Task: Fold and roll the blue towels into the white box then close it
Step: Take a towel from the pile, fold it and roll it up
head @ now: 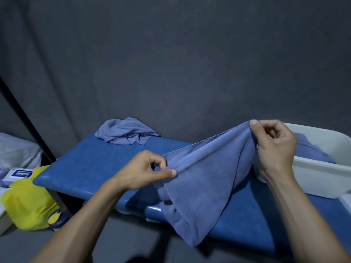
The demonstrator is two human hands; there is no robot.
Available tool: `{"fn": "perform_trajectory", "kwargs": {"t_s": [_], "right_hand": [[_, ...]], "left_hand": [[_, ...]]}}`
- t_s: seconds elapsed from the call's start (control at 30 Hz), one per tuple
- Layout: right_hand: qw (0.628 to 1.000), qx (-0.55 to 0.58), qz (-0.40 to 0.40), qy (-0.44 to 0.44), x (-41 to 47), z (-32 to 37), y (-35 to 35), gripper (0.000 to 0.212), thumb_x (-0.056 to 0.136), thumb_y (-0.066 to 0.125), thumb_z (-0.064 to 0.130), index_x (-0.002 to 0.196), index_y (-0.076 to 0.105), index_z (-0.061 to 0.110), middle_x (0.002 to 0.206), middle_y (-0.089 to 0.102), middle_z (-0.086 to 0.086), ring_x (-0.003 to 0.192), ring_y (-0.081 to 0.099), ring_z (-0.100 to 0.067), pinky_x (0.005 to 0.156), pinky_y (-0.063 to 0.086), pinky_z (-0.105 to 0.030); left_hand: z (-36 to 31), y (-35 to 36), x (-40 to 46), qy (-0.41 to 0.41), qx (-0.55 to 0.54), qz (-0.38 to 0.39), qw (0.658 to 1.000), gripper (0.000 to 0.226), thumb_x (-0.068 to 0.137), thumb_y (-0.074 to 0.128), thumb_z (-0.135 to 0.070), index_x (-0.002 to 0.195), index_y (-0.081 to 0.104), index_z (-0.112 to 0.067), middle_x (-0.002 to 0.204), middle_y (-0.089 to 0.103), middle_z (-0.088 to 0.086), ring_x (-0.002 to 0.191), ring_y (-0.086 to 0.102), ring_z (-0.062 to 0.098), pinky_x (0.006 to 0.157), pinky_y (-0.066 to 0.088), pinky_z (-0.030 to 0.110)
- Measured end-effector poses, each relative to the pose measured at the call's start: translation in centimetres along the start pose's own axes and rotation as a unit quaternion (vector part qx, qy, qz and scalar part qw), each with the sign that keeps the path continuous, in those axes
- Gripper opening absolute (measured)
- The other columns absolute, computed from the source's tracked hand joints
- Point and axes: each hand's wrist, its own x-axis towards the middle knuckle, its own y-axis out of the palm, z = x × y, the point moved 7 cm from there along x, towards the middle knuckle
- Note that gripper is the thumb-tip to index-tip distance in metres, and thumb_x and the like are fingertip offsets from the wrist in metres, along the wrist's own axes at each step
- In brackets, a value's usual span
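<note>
A blue towel (205, 179) hangs in the air over the blue padded table (91, 160), stretched between both hands along its stitched edge. My left hand (146, 169) pinches the lower left end of that edge. My right hand (273, 145) pinches the higher right end. The towel's body drapes down past the table's front edge. A second blue towel (125, 133) lies crumpled at the table's far left. The white box (322, 168) stands open at the right, with blue cloth (311, 150) inside it.
A yellow bag (28, 204) and a small white-and-blue carton (17, 175) sit beyond the table's left end. A black pole (24, 118) slants up at the left. A grey curtain (171, 63) backs the scene.
</note>
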Motion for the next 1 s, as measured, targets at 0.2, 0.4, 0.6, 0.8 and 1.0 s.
{"fn": "perform_trajectory", "kwargs": {"t_s": [0.2, 0.4, 0.6, 0.8, 1.0], "right_hand": [[1.000, 0.019, 0.016, 0.003, -0.4, -0.1, 0.4, 0.017, 0.090, 0.074, 0.010, 0.077, 0.065, 0.016, 0.069, 0.064, 0.010, 0.067, 0.056, -0.004, 0.064, 0.045, -0.018], [1.000, 0.024, 0.006, -0.002, 0.1, -0.3, -0.7, 0.023, 0.091, 0.072, 0.008, 0.075, 0.059, 0.018, 0.077, 0.061, -0.001, 0.071, 0.053, -0.005, 0.068, 0.043, -0.017], [0.995, 0.090, 0.003, 0.034, 0.5, -0.6, -1.4, 0.026, 0.091, 0.068, 0.000, 0.073, 0.057, 0.016, 0.076, 0.062, -0.002, 0.068, 0.052, -0.009, 0.065, 0.043, -0.017], [0.951, 0.279, 0.099, 0.089, 0.8, 2.2, -1.3, 0.045, 0.096, 0.044, 0.000, 0.059, 0.057, 0.024, 0.067, 0.062, 0.011, 0.070, 0.055, -0.005, 0.072, 0.045, -0.017], [0.971, 0.172, 0.111, 0.121, 0.3, 1.0, -1.8, 0.030, 0.086, 0.064, 0.009, 0.061, 0.054, 0.022, 0.068, 0.061, 0.004, 0.063, 0.052, -0.008, 0.063, 0.042, -0.019]], "left_hand": [[0.4, -0.1, 0.6, 0.030, 0.019, -0.042, 0.998, 0.055, 0.094, 0.067, -0.035, 0.058, 0.032, -0.010, 0.059, 0.026, 0.003, 0.057, 0.022, 0.016, 0.054, 0.021, 0.030], [0.2, -1.6, 0.5, 0.056, -0.055, -0.047, 0.996, 0.029, 0.100, 0.059, -0.033, 0.080, 0.060, -0.011, 0.071, 0.048, -0.007, 0.068, 0.042, 0.011, 0.064, 0.036, 0.022], [-2.6, -4.7, -0.5, 0.095, -0.127, -0.228, 0.961, 0.026, 0.095, 0.068, -0.028, 0.070, 0.063, -0.020, 0.066, 0.054, -0.016, 0.064, 0.046, 0.000, 0.059, 0.039, 0.014], [-9.5, -7.5, -3.7, 0.212, -0.160, -0.267, 0.926, 0.027, 0.073, 0.075, -0.036, 0.058, 0.056, -0.026, 0.053, 0.048, -0.015, 0.050, 0.039, 0.000, 0.046, 0.032, 0.016], [-6.6, -8.3, -0.5, 0.149, -0.033, -0.234, 0.960, 0.044, 0.078, 0.081, -0.032, 0.062, 0.049, -0.006, 0.057, 0.048, -0.007, 0.056, 0.040, 0.005, 0.049, 0.031, 0.020]]}}
